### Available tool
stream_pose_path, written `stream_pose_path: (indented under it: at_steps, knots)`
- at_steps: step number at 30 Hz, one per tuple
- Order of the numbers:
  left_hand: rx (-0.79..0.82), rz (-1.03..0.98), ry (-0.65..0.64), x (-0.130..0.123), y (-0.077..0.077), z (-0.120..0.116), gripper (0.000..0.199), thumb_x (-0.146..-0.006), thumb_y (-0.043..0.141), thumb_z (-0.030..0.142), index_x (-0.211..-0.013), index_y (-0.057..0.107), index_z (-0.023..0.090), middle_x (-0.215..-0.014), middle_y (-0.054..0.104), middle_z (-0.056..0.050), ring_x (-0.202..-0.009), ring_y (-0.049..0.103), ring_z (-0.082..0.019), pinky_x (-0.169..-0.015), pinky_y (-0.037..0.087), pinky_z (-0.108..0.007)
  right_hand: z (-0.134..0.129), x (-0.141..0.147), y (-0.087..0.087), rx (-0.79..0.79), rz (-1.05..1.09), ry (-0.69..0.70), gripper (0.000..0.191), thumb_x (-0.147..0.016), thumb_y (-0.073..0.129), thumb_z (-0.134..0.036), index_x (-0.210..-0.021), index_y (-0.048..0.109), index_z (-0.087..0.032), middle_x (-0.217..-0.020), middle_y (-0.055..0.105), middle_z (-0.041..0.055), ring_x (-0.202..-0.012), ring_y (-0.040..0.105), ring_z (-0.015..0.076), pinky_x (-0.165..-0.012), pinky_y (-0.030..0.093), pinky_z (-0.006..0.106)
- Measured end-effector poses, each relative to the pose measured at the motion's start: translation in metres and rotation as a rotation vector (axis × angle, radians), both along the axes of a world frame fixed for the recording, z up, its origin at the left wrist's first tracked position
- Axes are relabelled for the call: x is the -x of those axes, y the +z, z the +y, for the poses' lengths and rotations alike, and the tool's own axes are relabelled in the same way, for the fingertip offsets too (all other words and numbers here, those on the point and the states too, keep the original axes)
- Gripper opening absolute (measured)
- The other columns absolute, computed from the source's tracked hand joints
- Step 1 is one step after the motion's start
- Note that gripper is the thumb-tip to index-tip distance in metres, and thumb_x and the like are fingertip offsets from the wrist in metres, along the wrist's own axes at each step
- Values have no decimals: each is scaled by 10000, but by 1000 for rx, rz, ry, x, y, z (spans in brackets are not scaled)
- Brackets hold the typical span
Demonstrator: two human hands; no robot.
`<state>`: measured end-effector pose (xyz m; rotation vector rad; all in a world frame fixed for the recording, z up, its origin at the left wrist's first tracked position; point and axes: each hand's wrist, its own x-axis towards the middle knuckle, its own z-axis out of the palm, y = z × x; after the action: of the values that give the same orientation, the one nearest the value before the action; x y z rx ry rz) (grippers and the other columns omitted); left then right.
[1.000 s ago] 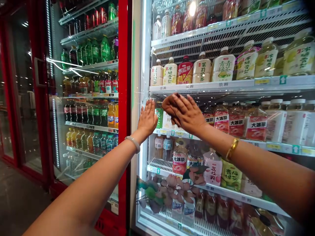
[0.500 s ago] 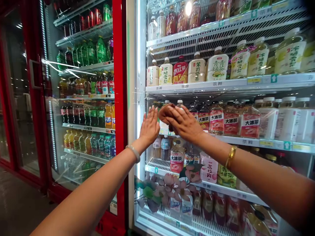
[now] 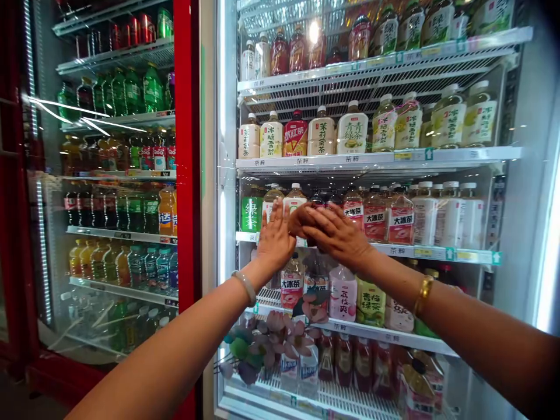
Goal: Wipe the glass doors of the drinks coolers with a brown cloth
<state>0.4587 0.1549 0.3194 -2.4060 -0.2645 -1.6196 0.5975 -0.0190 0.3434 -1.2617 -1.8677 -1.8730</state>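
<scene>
Both arms reach out toward a glass-fronted drinks cooler (image 3: 376,158). My left hand (image 3: 276,238), with a pale bangle (image 3: 245,287) at its wrist, is raised with fingers spread and upright, and nothing shows in it. Just to its right, my right hand (image 3: 339,233) is stretched out flat, fingers pointing left, a gold bracelet (image 3: 423,294) on the wrist. A brown shape, seemingly a reflection of a hand, shows at its fingertips. Behind the hands stand a green-labelled bottle (image 3: 251,211) and several red-labelled bottles (image 3: 400,217).
On the left is a second cooler with a red frame (image 3: 188,175), its shelves holding cans and green soda bottles (image 3: 153,90). Pink and green artificial-looking flowers (image 3: 275,341) appear low in front of the right cooler.
The view has shifted so the shelves sit further left and more of the right cooler's right side shows. Both hands stay raised close together, with the left a little lower and further right.
</scene>
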Motion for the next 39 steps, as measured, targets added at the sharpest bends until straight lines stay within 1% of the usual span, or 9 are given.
stream_pose_path:
  at_steps: [6,13,16,20,23,27,29,34,39]
  knots:
    - [146,-51,33,-36,31,-56,717,-918,420,188,-1587,272,-25,-1731,72,-186,-1621,-22,-276,-1353,-6,-468,9,6,23,-241,327,-87,381,-1005,527,-306,-1375,611,-264,-1651,376,72,-1490,380,262,-1309,248,576]
    - [12,100,-21,-41,-5,-76,819,-929,513,298,-1622,185,8,-1726,63,-207,-1618,-21,-284,-1348,37,-486,-70,-36,-11,-22,51,-95,418,-979,543,-203,-1383,603,-290,-1631,415,83,-1502,373,254,-1247,369,554]
    - [18,42,-33,-61,9,-96,813,-959,468,312,-1615,131,-31,-1720,32,-230,-1614,-65,-271,-1345,44,-504,-86,-48,5,-145,107,-151,393,-982,563,-217,-1367,614,-275,-1616,434,100,-1468,422,264,-1263,317,586]
    - [11,-36,-94,-86,34,-120,682,-955,450,262,-1580,299,33,-1735,37,-165,-1615,-78,-253,-1349,30,-516,-72,-43,28,-286,331,-162,438,-987,579,-278,-1424,575,-257,-1659,353,122,-1498,385,283,-1285,258,595]
    - [-2,-20,-109,-86,32,-120,673,-944,467,261,-1570,331,55,-1738,44,-150,-1616,-67,-251,-1353,42,-492,-81,-44,18,-186,303,-149,453,-997,554,-261,-1450,557,-257,-1684,308,102,-1540,319,275,-1298,258,562]
    - [-186,113,-114,-72,18,-105,733,-995,404,312,-1645,134,106,-1737,94,-125,-1621,-8,-193,-1349,2,-453,-135,-70,-4,-26,148,-178,476,-980,564,-186,-1444,560,-295,-1657,377,60,-1525,355,261,-1294,293,552]
    - [-214,121,-119,-72,18,-104,732,-1012,376,324,-1654,81,132,-1739,89,-112,-1620,-15,-179,-1346,-13,-448,-154,-84,-4,-77,159,-196,471,-981,559,-186,-1438,566,-301,-1638,408,60,-1502,393,279,-1287,284,590]
    - [-73,-22,-84,-97,24,-132,803,-982,440,321,-1646,55,84,-1732,43,-170,-1619,-58,-238,-1317,-108,-545,-131,-78,15,-368,424,-174,503,-931,645,-263,-1428,572,-245,-1674,314,108,-1493,383,345,-1255,303,641]
    - [-75,12,-91,-104,6,-150,805,-943,474,273,-1645,132,79,-1737,28,-150,-1617,-65,-251,-1347,17,-518,-127,-64,-19,-166,330,-190,523,-969,565,-190,-1480,518,-287,-1698,275,78,-1546,314,281,-1287,298,573]
